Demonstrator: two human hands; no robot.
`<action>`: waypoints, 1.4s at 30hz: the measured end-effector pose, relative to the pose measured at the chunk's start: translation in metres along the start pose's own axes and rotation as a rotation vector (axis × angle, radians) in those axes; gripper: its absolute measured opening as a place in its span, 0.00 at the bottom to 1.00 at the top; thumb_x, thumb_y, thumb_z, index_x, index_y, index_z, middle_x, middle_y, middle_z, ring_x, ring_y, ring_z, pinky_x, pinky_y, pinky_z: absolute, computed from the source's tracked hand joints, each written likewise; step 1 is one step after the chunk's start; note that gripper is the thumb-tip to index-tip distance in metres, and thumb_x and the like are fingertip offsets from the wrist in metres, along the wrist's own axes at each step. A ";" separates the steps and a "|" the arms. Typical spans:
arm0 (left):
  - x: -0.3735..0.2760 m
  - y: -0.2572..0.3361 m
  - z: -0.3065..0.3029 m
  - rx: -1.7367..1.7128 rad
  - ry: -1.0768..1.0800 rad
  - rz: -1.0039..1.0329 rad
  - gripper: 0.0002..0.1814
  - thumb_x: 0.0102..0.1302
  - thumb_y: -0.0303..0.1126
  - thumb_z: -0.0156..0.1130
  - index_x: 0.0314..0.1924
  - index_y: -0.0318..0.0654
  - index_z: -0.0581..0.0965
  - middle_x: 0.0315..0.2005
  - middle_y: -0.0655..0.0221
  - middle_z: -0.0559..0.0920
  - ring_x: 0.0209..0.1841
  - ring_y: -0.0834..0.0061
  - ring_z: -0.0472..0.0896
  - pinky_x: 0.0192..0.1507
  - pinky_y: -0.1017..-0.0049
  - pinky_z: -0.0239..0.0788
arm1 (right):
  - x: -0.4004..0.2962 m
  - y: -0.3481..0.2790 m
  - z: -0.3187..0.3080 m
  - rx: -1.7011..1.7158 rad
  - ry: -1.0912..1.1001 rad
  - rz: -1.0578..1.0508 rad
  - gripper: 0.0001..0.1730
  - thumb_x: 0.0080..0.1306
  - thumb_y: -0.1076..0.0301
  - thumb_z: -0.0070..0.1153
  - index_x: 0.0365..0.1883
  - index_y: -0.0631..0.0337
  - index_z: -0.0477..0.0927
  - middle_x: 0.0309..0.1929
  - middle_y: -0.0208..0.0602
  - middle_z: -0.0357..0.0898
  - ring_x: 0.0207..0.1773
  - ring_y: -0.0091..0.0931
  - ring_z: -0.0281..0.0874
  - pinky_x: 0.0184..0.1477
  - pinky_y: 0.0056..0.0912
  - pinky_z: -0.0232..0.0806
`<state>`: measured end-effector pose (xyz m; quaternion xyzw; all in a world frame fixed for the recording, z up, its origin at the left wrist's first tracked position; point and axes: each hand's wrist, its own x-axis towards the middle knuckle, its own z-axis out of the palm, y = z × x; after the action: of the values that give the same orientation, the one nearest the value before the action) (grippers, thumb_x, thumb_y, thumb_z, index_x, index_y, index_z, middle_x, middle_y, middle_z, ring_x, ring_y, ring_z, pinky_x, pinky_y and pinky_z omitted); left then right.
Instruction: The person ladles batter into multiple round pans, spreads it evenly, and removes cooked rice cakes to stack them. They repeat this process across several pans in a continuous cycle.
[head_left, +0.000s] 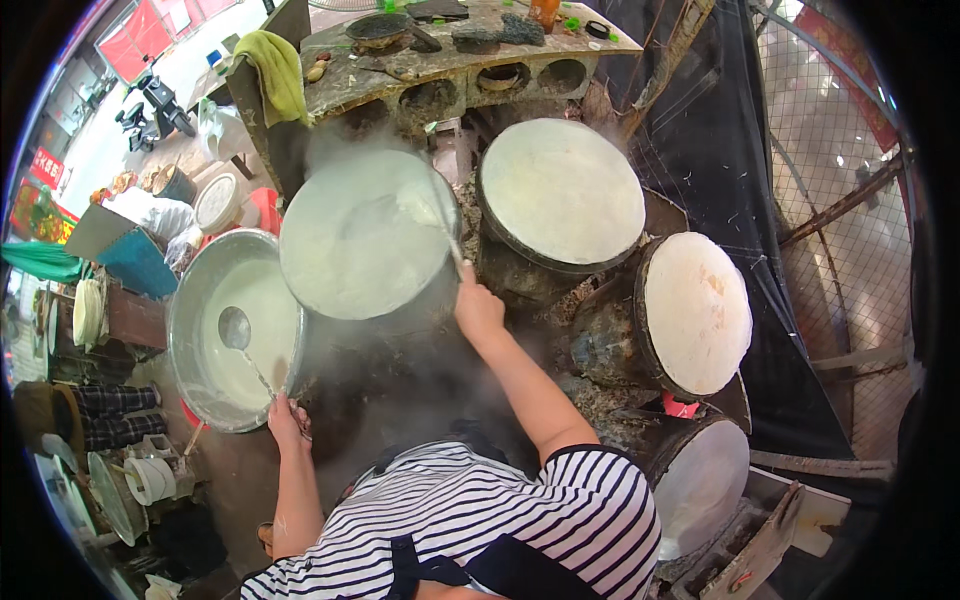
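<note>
My left hand (288, 423) grips the handle of a metal ladle (235, 328). The ladle's round bowl sits in pale, creamy batter (259, 300) inside a wide metal basin (182, 356). In my right hand (480, 307) is the handle of a long spreading tool (451, 238). Its far end lies on the right part of a steaming round griddle (367, 247), where a pale wet layer covers the surface and a thicker lump of batter (417, 205) lies by the tool. Steam blurs the tool's tip. The griddle stands directly right of the basin.
More round griddles curve around to the right: one with a pale sheet (562, 191), one with a drier, browned sheet (697, 311), and a lower one (705, 491). A worn table (442, 67) stands ahead, a yellow-green towel (274, 71) at its left. Black sheeting (712, 150) hangs at right.
</note>
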<state>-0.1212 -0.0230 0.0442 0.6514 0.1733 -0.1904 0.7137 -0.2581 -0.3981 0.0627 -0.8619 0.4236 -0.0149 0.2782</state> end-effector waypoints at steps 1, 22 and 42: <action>-0.002 0.002 0.003 0.014 0.011 -0.002 0.10 0.68 0.39 0.51 0.31 0.45 0.66 0.16 0.77 0.68 0.12 0.81 0.66 0.10 0.80 0.56 | -0.003 -0.007 0.005 0.020 -0.023 -0.001 0.27 0.68 0.64 0.37 0.66 0.55 0.55 0.34 0.52 0.79 0.37 0.46 0.79 0.38 0.50 0.69; -0.020 0.039 0.020 -0.009 -0.188 0.023 0.08 0.70 0.37 0.49 0.35 0.43 0.67 0.21 0.75 0.70 0.14 0.80 0.69 0.13 0.80 0.60 | 0.004 -0.013 0.021 -0.181 0.138 -0.184 0.25 0.67 0.61 0.41 0.63 0.49 0.61 0.29 0.47 0.78 0.28 0.44 0.77 0.30 0.51 0.68; 0.107 0.026 0.110 0.830 -0.275 0.948 0.20 0.65 0.35 0.53 0.54 0.34 0.66 0.32 0.57 0.80 0.31 0.59 0.80 0.34 0.65 0.70 | -0.074 -0.034 0.065 0.287 0.175 -0.082 0.28 0.68 0.61 0.40 0.68 0.48 0.57 0.30 0.49 0.78 0.31 0.43 0.77 0.33 0.44 0.68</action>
<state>-0.0161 -0.1359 0.0236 0.8488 -0.3145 0.0125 0.4248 -0.2634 -0.2966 0.0399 -0.8253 0.4045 -0.1615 0.3593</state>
